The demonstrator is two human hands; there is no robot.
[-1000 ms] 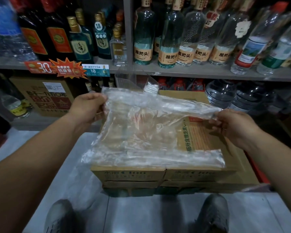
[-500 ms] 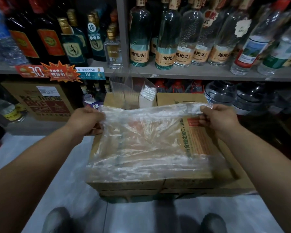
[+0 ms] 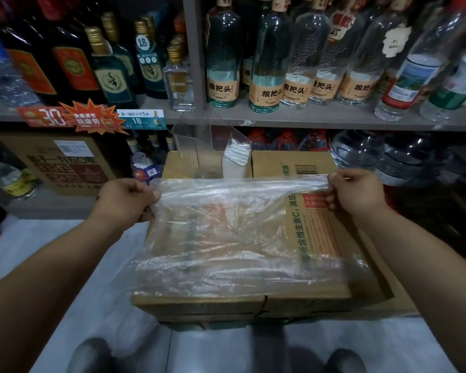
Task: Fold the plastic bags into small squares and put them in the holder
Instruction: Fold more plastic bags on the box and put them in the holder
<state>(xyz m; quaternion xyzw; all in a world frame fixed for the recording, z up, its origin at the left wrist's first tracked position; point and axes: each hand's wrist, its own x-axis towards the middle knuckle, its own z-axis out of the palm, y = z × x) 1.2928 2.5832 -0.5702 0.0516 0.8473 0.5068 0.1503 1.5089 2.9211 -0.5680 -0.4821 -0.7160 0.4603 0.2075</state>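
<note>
Hands at either end of a clear plastic bag: your left hand and your right hand each pinch a top corner, fingers curled tight on the film. A second ago your right hand sat lower and farther out, and the top edge ran slack at a slant. Now both hands are level and the edge is pulled into a straight, taut line. The bag's lower part lies spread over the top of a cardboard box. It looks smoothed out but not yet folded, so the first fold is probably next. Behind the bag, on the boxes, stands a clear holder with folded white bags in its right side. Bottles line the shelf above.
</note>
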